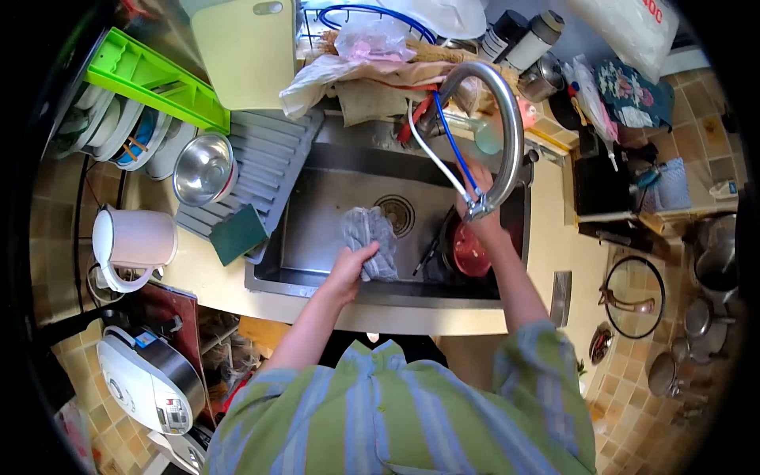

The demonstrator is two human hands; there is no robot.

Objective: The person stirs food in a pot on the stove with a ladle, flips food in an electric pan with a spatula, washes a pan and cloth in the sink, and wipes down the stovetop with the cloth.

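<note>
My left hand (348,267) is closed around a wet grey cloth (370,241) over the left part of the steel sink (313,229), beside the drain (394,215). My right hand (481,198) reaches up at the faucet (514,134), behind its spout end; the faucet partly covers its fingers, so I cannot make out whether it grips anything. Below that hand, at the right of the sink, lies a red round item (471,249) in or on a dark pan, partly hidden by my right forearm.
Left of the sink are a grey drying mat (265,150), a steel bowl (203,169), a green sponge pad (238,235) and a pink kettle (136,240). A green rack (154,79) stands behind. Bottles (534,39) and a cloth (317,83) sit behind the faucet.
</note>
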